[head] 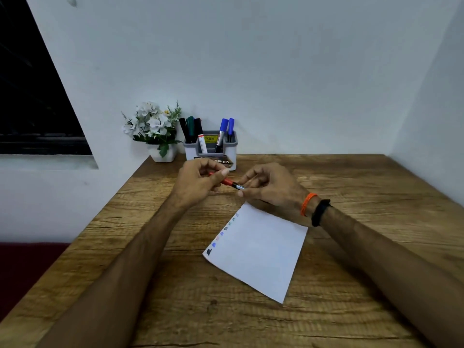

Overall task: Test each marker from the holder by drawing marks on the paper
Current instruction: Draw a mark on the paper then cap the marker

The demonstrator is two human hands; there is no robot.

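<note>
A red marker [227, 182] is held above the wooden table between both hands. My left hand [198, 183] grips its red barrel. My right hand [270, 188] pinches its dark tip end; whether that end is a cap or the bare nib is unclear. A white sheet of paper [261, 249] lies below my right hand, with a row of small coloured marks [222, 234] along its left edge. The grey holder [211, 149] stands at the back by the wall, with black, green and blue markers [223, 131] upright in it.
A white pot of artificial white flowers [155, 129] stands left of the holder at the table's back left corner. The wooden table [364, 259] meets walls at the back and right; its left edge runs diagonally. A dark window is at the far left.
</note>
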